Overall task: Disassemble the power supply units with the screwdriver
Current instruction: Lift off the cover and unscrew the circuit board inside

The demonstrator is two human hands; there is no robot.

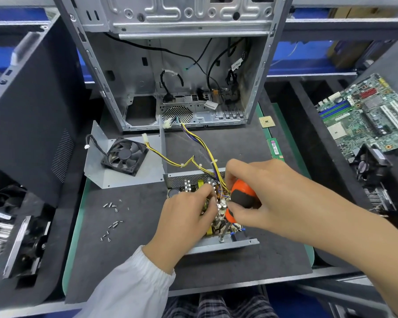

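Observation:
An opened power supply unit (225, 244) lies on the dark mat at centre, its circuit board and coils exposed. My right hand (264, 198) is shut on a screwdriver with an orange and black handle (241, 198), the shaft pointing down into the board. My left hand (186, 216) rests on the left part of the board, fingertips pinching among the components; what they grip is hidden. Yellow and black cables (193, 143) run from the unit toward the case. The unit's removed metal cover (124, 173) lies to the left with a black fan (124, 156) on it.
An open grey computer case (182, 72) stands behind the unit. Several loose screws (112, 220) lie on the mat at left. A black side panel (32, 106) leans at left above heatsinks. A motherboard (372, 113), a CPU chip (266, 122) and a RAM stick (275, 149) sit at right.

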